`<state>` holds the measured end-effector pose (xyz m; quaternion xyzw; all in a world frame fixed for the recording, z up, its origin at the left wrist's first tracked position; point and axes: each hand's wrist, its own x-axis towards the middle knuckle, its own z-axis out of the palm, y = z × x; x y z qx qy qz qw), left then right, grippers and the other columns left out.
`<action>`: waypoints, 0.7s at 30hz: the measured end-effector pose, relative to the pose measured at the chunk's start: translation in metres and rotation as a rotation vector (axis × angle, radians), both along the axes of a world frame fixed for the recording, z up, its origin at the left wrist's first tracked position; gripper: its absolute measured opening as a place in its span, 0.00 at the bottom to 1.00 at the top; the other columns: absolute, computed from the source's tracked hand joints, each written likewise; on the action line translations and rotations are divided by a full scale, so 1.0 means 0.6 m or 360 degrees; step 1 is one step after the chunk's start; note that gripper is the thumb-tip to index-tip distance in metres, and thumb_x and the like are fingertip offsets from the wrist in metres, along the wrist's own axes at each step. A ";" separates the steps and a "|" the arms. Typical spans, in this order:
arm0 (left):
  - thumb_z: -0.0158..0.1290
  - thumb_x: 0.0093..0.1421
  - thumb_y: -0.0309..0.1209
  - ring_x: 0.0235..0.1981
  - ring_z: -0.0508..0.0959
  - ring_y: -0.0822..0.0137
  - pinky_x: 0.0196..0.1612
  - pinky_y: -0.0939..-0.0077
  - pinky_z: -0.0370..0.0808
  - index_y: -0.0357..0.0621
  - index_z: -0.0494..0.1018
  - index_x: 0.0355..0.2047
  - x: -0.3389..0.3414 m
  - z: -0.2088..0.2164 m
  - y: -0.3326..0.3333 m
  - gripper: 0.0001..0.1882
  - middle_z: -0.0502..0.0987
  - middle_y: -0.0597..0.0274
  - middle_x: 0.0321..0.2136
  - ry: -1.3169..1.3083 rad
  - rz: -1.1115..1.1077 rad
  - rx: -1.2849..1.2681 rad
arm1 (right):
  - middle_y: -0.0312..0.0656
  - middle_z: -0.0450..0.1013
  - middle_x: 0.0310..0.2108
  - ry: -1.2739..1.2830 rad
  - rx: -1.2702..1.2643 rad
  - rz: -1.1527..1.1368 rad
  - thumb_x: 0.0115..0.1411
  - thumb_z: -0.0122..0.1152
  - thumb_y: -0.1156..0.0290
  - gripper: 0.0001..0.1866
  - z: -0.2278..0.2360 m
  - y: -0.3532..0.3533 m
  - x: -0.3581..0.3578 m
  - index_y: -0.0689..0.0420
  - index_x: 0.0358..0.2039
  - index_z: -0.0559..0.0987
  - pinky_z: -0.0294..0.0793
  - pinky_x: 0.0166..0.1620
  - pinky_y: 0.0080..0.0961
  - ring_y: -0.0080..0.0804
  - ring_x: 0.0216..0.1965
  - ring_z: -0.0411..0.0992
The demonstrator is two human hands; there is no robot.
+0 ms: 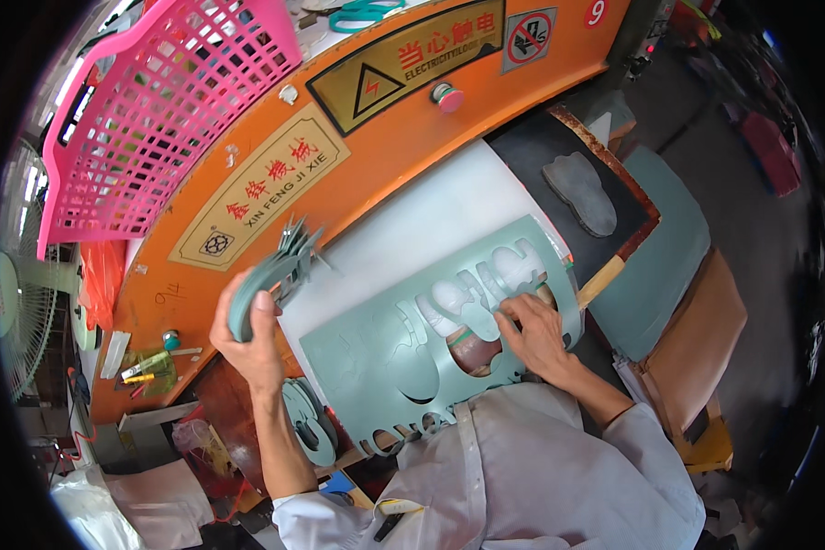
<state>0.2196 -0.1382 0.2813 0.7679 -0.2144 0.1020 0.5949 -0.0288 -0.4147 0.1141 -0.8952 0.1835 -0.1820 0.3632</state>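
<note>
My left hand (pixel 252 335) is closed round a stack of thin grey-green cut-out pieces (pixel 268 282), held upright to the left of the white board. The far ends of the stack fan apart. A large grey-green sheet (pixel 362 344) with many shaped holes lies across the white board (pixel 422 215) and hangs over its near edge. My right hand (pixel 536 337) is over the right part of this sheet, fingers curled and pinching at a rounded cut-out piece (pixel 479 320) among the holes. The hand hides part of the sheet's cuts.
An orange machine (pixel 357 165) with signs and a red button (pixel 447 97) rises behind the board. On it stands a pink basket (pixel 170 110). A grey sole-shaped plate (pixel 580 192) lies on a dark tray at right. More cut-outs (pixel 304 422) lie at lower left; a fan (pixel 18 275) is far left.
</note>
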 end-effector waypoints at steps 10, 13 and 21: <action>0.68 0.52 0.28 0.42 0.80 0.45 0.48 0.55 0.78 0.36 0.76 0.58 -0.189 -0.272 0.031 0.31 0.81 0.47 0.40 -0.0335 -0.1063 0.1050 | 0.35 0.83 0.35 0.0748 0.1583 0.1092 0.64 0.72 0.64 0.14 -0.078 0.092 0.072 0.64 0.40 0.88 0.75 0.44 0.21 0.17 0.40 0.76; 0.68 0.54 0.32 0.46 0.78 0.45 0.52 0.56 0.76 0.36 0.74 0.61 -0.223 -0.297 0.035 0.34 0.78 0.45 0.40 -0.0235 -0.1034 0.1086 | 0.35 0.84 0.36 0.0744 0.1843 0.1065 0.65 0.71 0.67 0.12 -0.096 0.093 0.075 0.65 0.41 0.88 0.74 0.47 0.20 0.17 0.40 0.76; 0.61 0.64 0.30 0.33 0.81 0.47 0.47 0.60 0.79 0.33 0.74 0.60 -0.201 -0.282 0.051 0.25 0.80 0.47 0.32 0.0139 -0.0764 0.0560 | 0.40 0.84 0.42 0.0499 0.1731 0.0770 0.65 0.69 0.66 0.13 -0.056 0.121 0.055 0.63 0.41 0.87 0.75 0.49 0.25 0.23 0.44 0.78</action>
